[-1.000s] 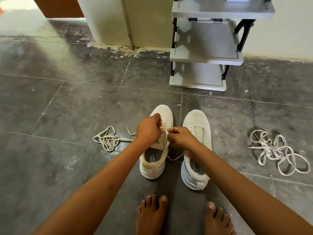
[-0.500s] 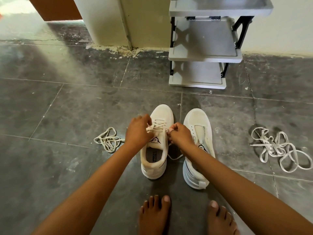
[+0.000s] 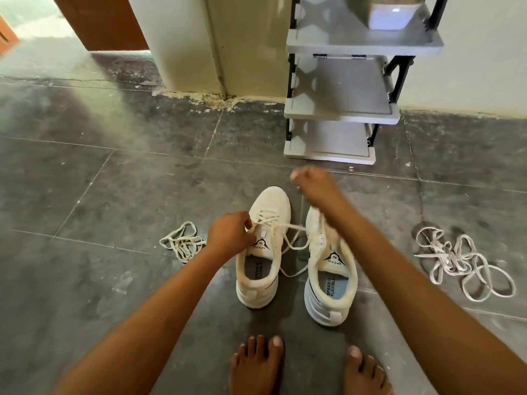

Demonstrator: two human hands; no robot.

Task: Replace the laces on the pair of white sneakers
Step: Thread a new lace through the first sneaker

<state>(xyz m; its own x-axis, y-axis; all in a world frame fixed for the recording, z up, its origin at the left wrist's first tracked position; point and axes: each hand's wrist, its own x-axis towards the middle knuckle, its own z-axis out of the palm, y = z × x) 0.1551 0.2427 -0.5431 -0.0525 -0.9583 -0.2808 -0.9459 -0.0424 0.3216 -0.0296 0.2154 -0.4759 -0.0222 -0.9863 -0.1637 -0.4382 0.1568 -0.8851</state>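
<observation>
Two white sneakers stand side by side on the dark tiled floor, toes pointing away. The left sneaker has a cream lace threaded through its front eyelets. My left hand pinches that lace at the shoe's left eyelets. My right hand is raised and blurred above the right sneaker, fist closed and pulling a lace end up and away. The right sneaker shows no lace.
A small lace bundle lies left of the shoes. A bigger tangle of white laces lies on the right. A grey shoe rack stands against the wall behind. My bare feet are just below the sneakers.
My right hand has lifted from the left sneaker's eyelets up and away to the right, drawing the lace through. My left hand stays at the shoe.
</observation>
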